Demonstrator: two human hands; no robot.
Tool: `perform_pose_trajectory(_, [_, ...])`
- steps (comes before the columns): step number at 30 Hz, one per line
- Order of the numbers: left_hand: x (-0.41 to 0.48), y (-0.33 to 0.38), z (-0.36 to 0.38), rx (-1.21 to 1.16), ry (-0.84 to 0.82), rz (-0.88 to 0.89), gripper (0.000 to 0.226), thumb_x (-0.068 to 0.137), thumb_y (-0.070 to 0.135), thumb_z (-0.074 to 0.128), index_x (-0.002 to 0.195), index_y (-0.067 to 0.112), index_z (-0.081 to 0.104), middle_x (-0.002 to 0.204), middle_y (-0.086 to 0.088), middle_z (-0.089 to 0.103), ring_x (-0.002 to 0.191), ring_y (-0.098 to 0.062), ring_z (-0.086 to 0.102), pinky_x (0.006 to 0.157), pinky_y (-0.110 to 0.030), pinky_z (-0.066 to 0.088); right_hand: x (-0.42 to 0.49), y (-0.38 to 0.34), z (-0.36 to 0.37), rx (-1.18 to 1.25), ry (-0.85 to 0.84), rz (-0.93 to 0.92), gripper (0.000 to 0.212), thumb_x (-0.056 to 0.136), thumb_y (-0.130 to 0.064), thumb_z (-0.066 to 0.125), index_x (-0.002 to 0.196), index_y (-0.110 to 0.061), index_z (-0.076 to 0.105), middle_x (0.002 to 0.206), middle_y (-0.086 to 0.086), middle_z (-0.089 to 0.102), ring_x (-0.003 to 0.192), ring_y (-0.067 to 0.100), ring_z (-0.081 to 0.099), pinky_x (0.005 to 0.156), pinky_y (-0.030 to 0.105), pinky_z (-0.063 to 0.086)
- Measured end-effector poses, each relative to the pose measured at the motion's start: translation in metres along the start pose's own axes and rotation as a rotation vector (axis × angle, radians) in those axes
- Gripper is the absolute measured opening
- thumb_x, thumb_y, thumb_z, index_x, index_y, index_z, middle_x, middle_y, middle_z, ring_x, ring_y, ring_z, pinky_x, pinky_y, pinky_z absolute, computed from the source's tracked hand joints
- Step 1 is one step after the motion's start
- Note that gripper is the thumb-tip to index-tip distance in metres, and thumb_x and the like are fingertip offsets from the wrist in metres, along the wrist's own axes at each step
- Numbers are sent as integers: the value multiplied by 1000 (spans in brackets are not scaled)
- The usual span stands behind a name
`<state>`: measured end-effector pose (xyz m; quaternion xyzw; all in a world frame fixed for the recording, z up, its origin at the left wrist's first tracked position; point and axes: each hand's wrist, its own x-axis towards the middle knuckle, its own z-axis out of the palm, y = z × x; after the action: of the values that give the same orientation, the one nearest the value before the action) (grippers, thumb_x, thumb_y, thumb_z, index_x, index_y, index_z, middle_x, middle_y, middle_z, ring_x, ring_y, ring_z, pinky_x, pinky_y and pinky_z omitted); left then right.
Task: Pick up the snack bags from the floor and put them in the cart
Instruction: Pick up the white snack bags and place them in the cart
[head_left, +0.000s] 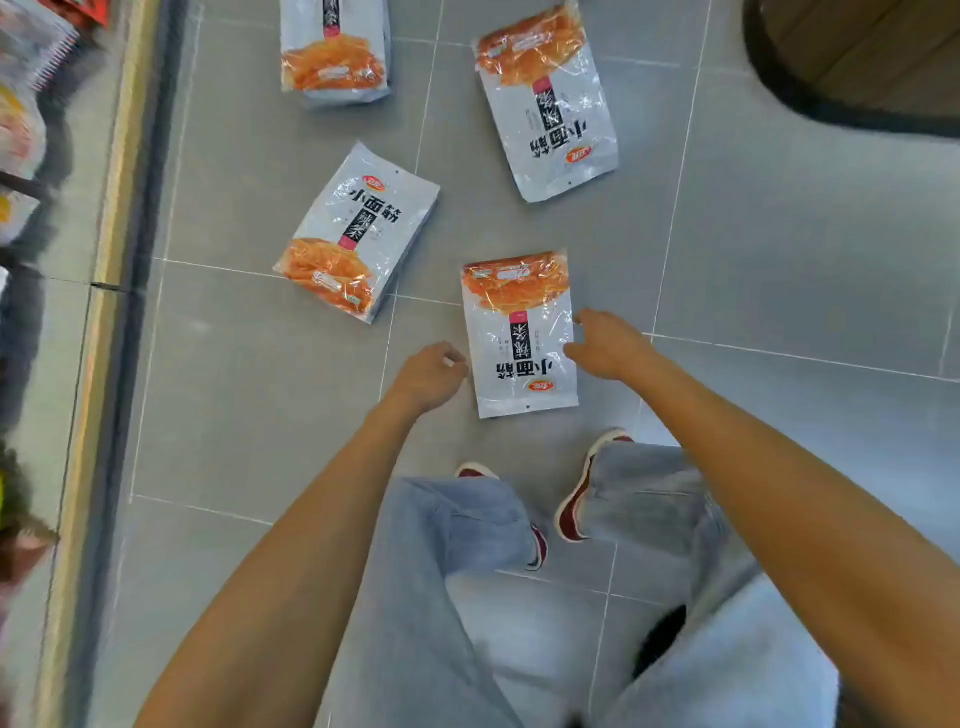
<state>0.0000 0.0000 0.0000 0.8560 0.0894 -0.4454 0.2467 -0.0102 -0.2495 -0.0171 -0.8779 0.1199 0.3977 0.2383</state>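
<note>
While nearest bag lies flat on floor, left hand loosely curled, empty, just beside its left edge; right hand fingers half-open, touching right edge, not gripping; other bags beyond.

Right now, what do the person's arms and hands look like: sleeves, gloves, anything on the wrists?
The left forearm and right forearm are bare, no sleeves in view. The left hand and right hand are ungloved, with no watch, band or ring visible. Also worn: light blue jeans and dark red shoes with white soles.
</note>
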Motion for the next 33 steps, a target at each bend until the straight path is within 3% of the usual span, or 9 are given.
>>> perform_pose_trajectory(4, [84,-43,50,-95,19,-37,38,100,33,53,134,17,54,131,-7,60,110,-25,57,91,-31,44,75,35,72,101,57,47,66,97,-32,57,154,-17,28,148,19,41,130,39,47,106,46,42])
perform_pose_trajectory(8, [165,-75,103,-329,110,-10,55,99,28,55,150,24,35,106,0,58,104,-23,57,86,-28,39,154,73,135,235,215,68,75,94,-35,62,156,-23,23,145,20,37,127,41,48,104,47,41])
perform_pose_trajectory(13, [245,-99,152,-501,228,156,64,98,24,62,154,20,32,139,4,49,122,-14,50,101,-29,42,228,112,177,373,316,50,85,87,-47,67,156,-27,21,145,16,35,126,37,48,108,46,41])
perform_pose_trajectory(17, [285,-117,178,-549,287,219,80,91,46,67,157,30,24,143,22,42,139,-8,40,117,-40,35,262,127,193,477,374,11,95,85,-55,66,158,-29,10,146,15,35,137,30,34,113,43,34])
perform_pose_trajectory(22, [302,-107,188,-517,298,356,73,100,29,59,160,22,19,144,22,48,131,3,49,115,-33,39,271,123,206,575,393,16,106,80,-57,70,158,-33,3,143,12,41,132,29,39,107,42,37])
perform_pose_trajectory(26, [305,-101,185,-607,277,342,80,95,41,63,160,31,17,155,18,38,140,-2,41,118,-42,36,273,111,211,671,385,4,107,76,-59,70,157,-37,3,142,1,48,127,25,49,104,41,44])
perform_pose_trajectory(33, [298,-87,180,-740,269,368,77,94,26,69,158,27,26,149,10,50,131,-6,54,106,-35,50,263,92,202,837,397,-18,98,66,-51,75,149,-31,26,139,-9,52,125,15,53,103,46,48])
